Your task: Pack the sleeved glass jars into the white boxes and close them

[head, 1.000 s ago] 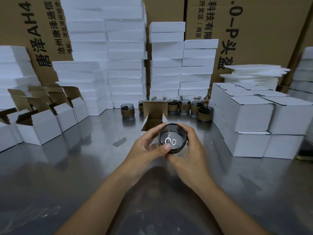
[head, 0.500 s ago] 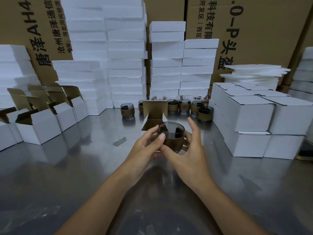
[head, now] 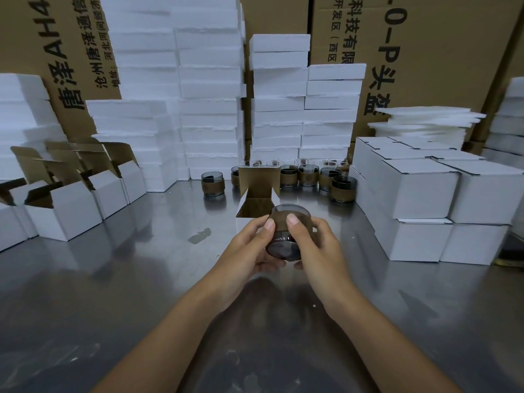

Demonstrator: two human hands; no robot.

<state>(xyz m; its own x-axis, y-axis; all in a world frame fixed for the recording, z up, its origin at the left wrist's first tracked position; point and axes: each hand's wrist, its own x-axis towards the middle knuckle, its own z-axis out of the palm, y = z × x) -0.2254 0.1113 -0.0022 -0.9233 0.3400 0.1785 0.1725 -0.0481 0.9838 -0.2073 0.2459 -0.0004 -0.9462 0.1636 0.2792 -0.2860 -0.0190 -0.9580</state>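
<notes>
A dark glass jar [head: 283,246] with a brown paper sleeve is held upright between both hands just above the steel table. My left hand [head: 249,251] grips its left side with the thumb on the sleeve. My right hand [head: 314,245] grips its right side, thumb on the sleeve's front. Right behind the jar stands an open white box [head: 256,204] with a brown inside, its lid flap raised. Several more sleeved jars [head: 343,188] stand in a row behind that box.
Open white boxes [head: 65,214] with raised flaps line the left side. Closed white boxes [head: 419,191] are stacked at the right. White foam blocks [head: 209,109] and big brown cartons rise along the back. The steel table [head: 141,293] shows a small smudge left of the hands.
The jar has been turned from mouth-toward-me to upright and moved a little toward the open box. Both thumbs now lie on the sleeve.
</notes>
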